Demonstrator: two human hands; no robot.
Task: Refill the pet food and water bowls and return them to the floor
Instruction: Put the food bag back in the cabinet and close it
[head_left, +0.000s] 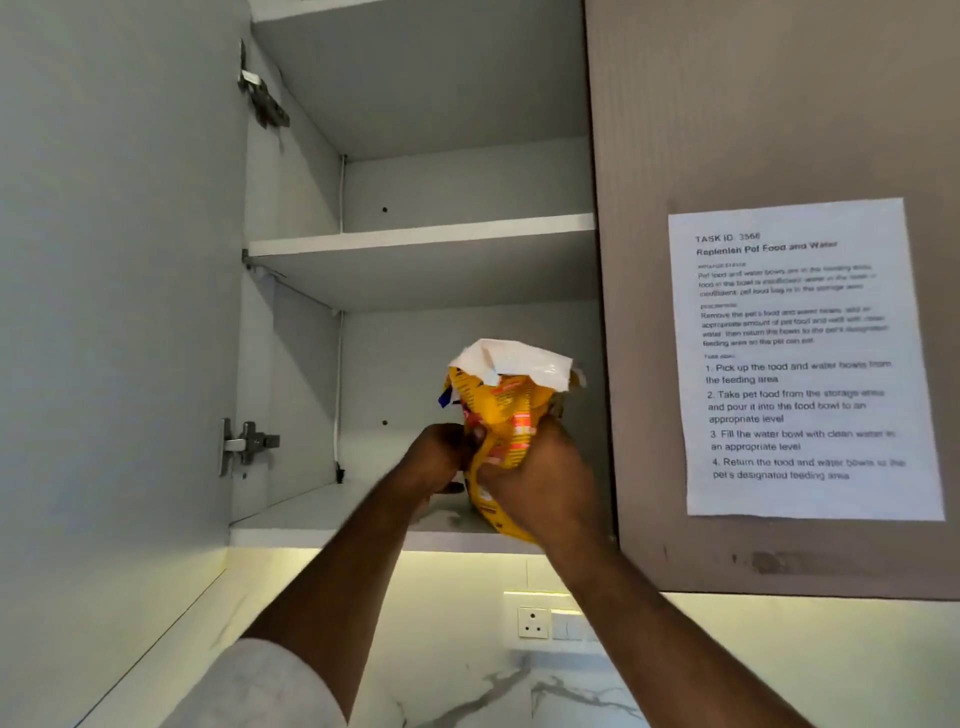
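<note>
A yellow pet food bag with red print and a white torn-open top stands upright at the front of the bottom shelf of an open wall cupboard. My right hand grips the bag's lower right side, fingers curled round it. My left hand holds the bag's left side at mid height. Both arms reach up to the shelf. The pet bowls are not in view.
The cupboard door hangs open at the left, hinges showing. The upper shelf holds nothing. A closed door at the right carries a printed task sheet. Below are a lit marble backsplash and a wall socket.
</note>
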